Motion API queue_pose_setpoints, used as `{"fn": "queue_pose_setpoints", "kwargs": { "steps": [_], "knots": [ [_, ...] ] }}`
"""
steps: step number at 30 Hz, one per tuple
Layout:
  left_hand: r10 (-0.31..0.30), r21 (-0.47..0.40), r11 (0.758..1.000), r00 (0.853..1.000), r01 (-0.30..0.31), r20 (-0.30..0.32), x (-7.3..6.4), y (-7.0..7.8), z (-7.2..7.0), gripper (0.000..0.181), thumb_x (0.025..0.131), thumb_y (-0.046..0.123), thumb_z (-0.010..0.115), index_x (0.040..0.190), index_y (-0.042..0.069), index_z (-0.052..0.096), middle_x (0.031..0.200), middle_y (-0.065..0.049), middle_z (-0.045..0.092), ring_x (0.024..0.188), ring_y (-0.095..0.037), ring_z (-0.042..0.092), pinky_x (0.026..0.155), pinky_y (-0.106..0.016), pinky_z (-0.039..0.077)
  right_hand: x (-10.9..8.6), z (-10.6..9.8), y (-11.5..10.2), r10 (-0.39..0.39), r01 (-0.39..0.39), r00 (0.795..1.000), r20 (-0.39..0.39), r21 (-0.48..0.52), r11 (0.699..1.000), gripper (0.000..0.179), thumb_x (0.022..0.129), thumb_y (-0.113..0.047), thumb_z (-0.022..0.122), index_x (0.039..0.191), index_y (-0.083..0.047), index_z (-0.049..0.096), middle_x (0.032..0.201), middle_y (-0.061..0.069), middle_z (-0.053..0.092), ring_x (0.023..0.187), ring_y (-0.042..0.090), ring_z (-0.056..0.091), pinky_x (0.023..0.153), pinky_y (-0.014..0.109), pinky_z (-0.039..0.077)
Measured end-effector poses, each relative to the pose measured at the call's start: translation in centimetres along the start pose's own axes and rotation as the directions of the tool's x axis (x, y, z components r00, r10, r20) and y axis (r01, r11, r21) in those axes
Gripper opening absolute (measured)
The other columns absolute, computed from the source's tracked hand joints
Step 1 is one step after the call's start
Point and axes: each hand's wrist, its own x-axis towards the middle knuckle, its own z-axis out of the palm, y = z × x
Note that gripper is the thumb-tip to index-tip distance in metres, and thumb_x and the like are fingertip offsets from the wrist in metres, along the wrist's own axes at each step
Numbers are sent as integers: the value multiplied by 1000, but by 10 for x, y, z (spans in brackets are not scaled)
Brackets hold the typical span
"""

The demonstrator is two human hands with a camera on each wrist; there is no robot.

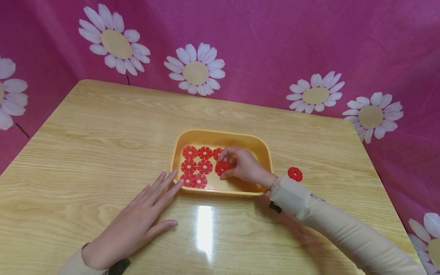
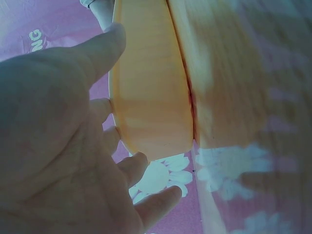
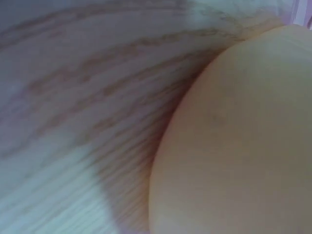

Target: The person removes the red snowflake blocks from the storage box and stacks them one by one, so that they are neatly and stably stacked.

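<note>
In the head view a yellow plastic tray (image 1: pixel 220 191) holds several red notched discs (image 1: pixel 189 167) laid in rows on its left side. My right hand (image 1: pixel 245 165) reaches in over the tray's right wall and pinches one red notched disc (image 1: pixel 222 168) between thumb and fingers. At the tray's front left corner my left hand (image 1: pixel 137 215) lies with fingers spread and straight, fingertips right at the rim. The left wrist view shows that hand's palm (image 2: pixel 58 146) beside the tray wall (image 2: pixel 151 87). Only the tray's outer wall (image 3: pixel 234 136) and the table show in the right wrist view.
Another red notched disc (image 1: pixel 295 174) lies on the wooden table (image 1: pixel 103 152) to the right of the tray, near my right sleeve (image 1: pixel 330 217). A magenta cloth (image 1: pixel 254 49) with white flowers hangs behind the table.
</note>
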Motion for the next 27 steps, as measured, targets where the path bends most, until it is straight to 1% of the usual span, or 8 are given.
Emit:
{"fn": "queue_pose_setpoints", "kwargs": {
  "steps": [2,7,9,11,15,20,24,27],
  "knots": [
    [6,1,1000,1000,-6,-4,0,0,0,81,94,43,64,158,26,17,165,4,5,150,-24,8,110,-58,28,-2,-2,0,7,-7,1000,1,42,999,35,72,-9,88,101,-9,66,92,3,60,84,21,53,73,30,49],
    [6,5,1000,1000,-6,-4,0,-1,0,82,94,43,64,159,26,16,165,5,4,150,-23,8,111,-58,28,-10,-13,-5,24,-19,999,-21,186,982,39,71,-1,86,104,-4,66,94,9,56,69,18,50,61,23,47],
    [11,6,1000,1000,-11,-9,0,-1,0,82,94,43,64,159,26,16,165,4,5,150,-24,8,111,-58,28,-14,-20,-6,17,-7,999,-43,227,974,40,70,2,85,105,-2,65,95,11,56,64,18,47,57,22,44],
    [14,6,1000,1000,-14,-15,0,-1,0,82,94,42,65,159,26,17,165,4,5,149,-24,9,110,-58,28,-20,-30,-6,14,5,997,-75,245,969,42,70,3,85,106,0,66,98,12,57,64,17,48,56,21,43],
    [11,2,1000,1000,-11,-11,0,0,0,82,94,42,64,159,26,16,165,5,5,149,-24,9,110,-58,28,-35,-53,-1,72,-33,990,-124,291,956,43,73,0,84,110,0,65,102,12,58,63,14,53,56,23,48],
    [4,1,1000,1000,-4,-5,0,0,1,83,94,43,64,159,26,16,165,5,4,149,-24,8,110,-58,28,-59,-82,16,181,-115,965,-192,308,944,46,78,-11,84,117,-3,61,109,10,57,62,12,55,57,25,53],
    [-2,0,1000,1000,2,-3,0,0,1,83,93,43,65,159,26,17,165,5,4,150,-23,8,111,-58,28,-81,-99,38,263,-199,935,-238,260,945,50,82,-19,81,124,-4,57,116,10,55,74,12,62,68,25,57],
    [-8,-1,1000,1000,8,0,1,0,1,82,93,44,64,158,27,17,165,6,3,150,-22,7,111,-57,28,-97,-105,59,308,-257,915,-260,214,942,51,85,-24,78,127,-4,56,120,12,53,82,11,63,74,22,56]
  ]
}}
